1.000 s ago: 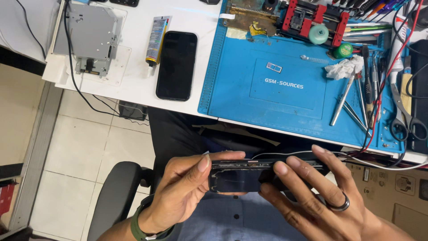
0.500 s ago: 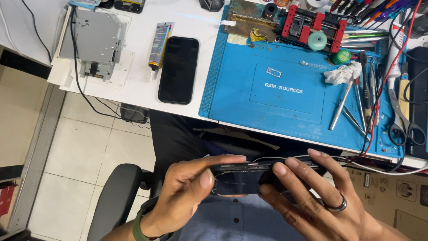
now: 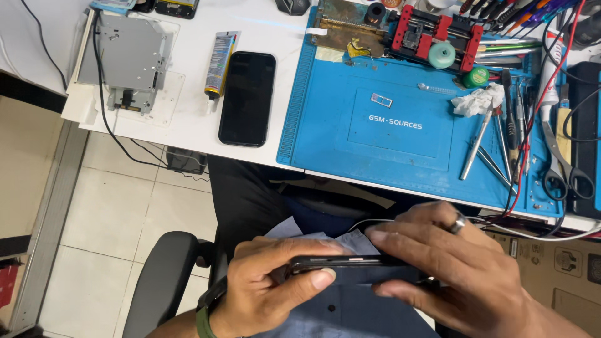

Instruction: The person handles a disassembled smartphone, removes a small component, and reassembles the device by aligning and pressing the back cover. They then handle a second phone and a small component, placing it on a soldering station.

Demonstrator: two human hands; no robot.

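Observation:
I hold a dark smartphone (image 3: 350, 263) edge-on over my lap, below the table's front edge. My left hand (image 3: 269, 285) grips its left end, thumb along the lower edge. My right hand (image 3: 451, 263), with a ring on one finger, wraps its right end, fingers pressed along the top edge. A pale cloth (image 3: 294, 230) lies on my lap just behind the phone. Much of the phone is hidden by my fingers.
A blue work mat (image 3: 400, 125) on the white table (image 3: 188, 131) carries tweezers (image 3: 482, 138), a crumpled tissue (image 3: 479, 100) and a red clamp jig (image 3: 438, 34). Another black phone (image 3: 248, 98), a glue tube (image 3: 219, 66) and a metal drive (image 3: 128, 59) lie left. Scissors (image 3: 563, 169) are right. A chair arm (image 3: 159, 281) is lower left.
Both hands have turned the phone more edge-on. My right hand has rolled over its top, back of the hand now facing up. The view has shifted slightly.

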